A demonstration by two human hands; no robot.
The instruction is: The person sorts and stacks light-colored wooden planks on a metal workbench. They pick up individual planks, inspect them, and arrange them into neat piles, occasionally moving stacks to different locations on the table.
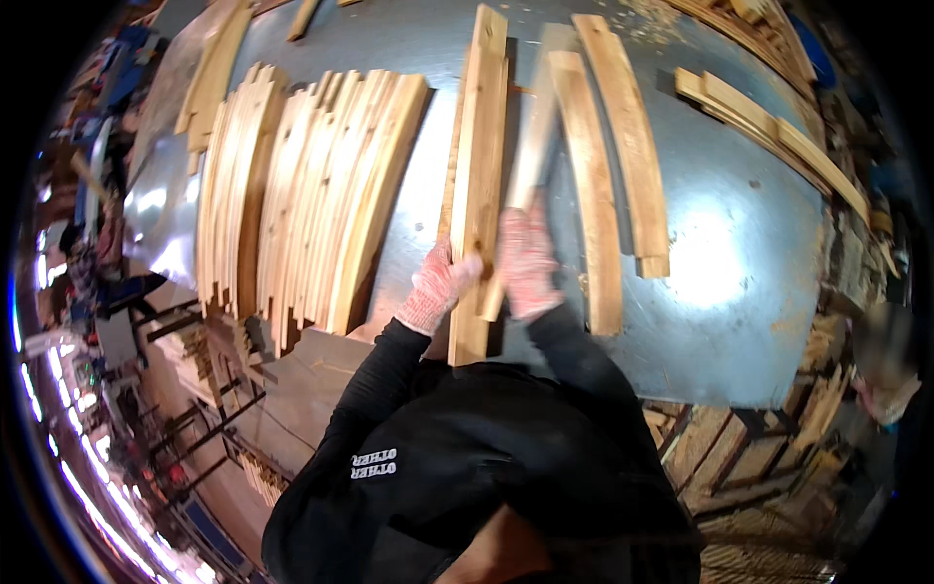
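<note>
The left hand (pixel 435 288), in a knitted glove, grips the edge of a stack of long rough wooden boards (pixel 479 175) lying on the grey metal surface (pixel 739 253). The right hand (pixel 526 263), also gloved, is closed around a paler, blurred strip (pixel 533 146) just beside the stack. Thin curved slats (pixel 311 195) lie in a fan at the left, two planks (pixel 613 165) at the right.

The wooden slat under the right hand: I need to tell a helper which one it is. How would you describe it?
On the grey metal table, look between the tall plank stack and two separate slats. The slat is there, gripped by the gloved right hand. It alone looks pale and blurred.
</note>
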